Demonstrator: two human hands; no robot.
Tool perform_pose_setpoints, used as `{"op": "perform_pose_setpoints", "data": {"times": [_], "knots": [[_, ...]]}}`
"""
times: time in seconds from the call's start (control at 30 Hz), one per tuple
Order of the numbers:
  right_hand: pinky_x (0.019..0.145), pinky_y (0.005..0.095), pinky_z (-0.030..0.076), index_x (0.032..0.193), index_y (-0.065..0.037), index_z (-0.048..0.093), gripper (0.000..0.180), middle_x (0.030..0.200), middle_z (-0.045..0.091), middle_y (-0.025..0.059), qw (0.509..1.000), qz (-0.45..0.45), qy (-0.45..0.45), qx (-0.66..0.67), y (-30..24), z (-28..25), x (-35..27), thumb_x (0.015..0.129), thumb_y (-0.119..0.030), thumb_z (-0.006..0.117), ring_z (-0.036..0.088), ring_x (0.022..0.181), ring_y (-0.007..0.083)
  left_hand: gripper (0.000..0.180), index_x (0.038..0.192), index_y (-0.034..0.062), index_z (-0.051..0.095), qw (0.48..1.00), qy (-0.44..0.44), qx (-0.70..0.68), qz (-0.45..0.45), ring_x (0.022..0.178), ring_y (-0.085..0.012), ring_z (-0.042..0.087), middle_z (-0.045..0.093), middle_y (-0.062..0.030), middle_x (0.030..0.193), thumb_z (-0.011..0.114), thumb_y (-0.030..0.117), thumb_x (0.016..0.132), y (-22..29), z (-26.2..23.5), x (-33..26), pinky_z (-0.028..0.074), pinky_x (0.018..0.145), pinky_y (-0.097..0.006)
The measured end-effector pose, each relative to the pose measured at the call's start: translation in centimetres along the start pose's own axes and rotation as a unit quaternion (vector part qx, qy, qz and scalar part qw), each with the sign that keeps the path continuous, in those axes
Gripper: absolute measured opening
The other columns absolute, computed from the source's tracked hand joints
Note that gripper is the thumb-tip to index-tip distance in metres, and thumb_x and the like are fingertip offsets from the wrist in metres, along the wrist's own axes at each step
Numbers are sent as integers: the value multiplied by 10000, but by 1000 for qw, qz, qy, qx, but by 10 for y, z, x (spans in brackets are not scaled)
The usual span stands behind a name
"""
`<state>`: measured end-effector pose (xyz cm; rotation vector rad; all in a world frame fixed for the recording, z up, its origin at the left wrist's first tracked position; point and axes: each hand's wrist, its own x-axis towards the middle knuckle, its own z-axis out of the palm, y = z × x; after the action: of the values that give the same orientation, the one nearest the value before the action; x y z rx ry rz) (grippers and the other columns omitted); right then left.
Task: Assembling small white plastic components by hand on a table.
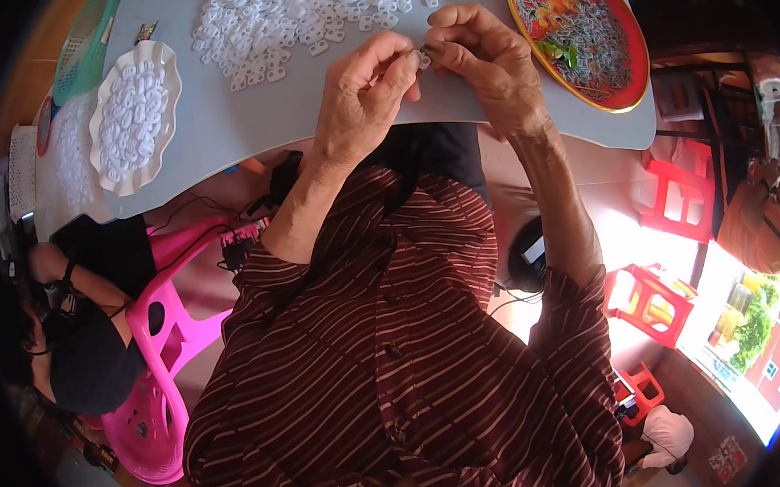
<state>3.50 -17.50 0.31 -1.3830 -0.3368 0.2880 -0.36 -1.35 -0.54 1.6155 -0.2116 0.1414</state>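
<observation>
At upper centre, a small piece is pinched by the narrowed fingers of the left hand and right hand, best steadied with light, even pressure.

Worn on the head, as the left one of two wide fisheye cameras placed side by side. Looks steeply down along the front of the wearer, and gives the scene upright and not mirrored. Sees the striped shirt from rather near, large across the lower middle. Takes in the left hand and the right hand from above, at the upper middle. Shows the grey table only in part, cut by the upper edge. Reaches very wide, to a pink chair at lower left and a bright opening at far right. Ends in dark, rounded corners.
</observation>
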Motion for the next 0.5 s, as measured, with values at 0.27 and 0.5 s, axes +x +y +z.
{"op": "perform_pose_setpoints", "data": {"times": [0.27,0.5], "knots": [[667,206,467,932,-14,629,134,796,608,6,998,-11,-49,-30,-2,-7,1,841,-111,641,541,705,65,128,828,23,559,999,-36,29,-7,549,-50,497,526,4,579,537,134,889,5,-5,1,380,493,-197],[574,201,423,866,1,645,169,698,581,-9,989,-35,-54,-135,-7,-6,2,839,-165,648,493,618,53,168,846,12,570,998,-55,6,2,571,-59,483,530,-2,611,526,167,892,3,-4,0,370,522,-200]]}}
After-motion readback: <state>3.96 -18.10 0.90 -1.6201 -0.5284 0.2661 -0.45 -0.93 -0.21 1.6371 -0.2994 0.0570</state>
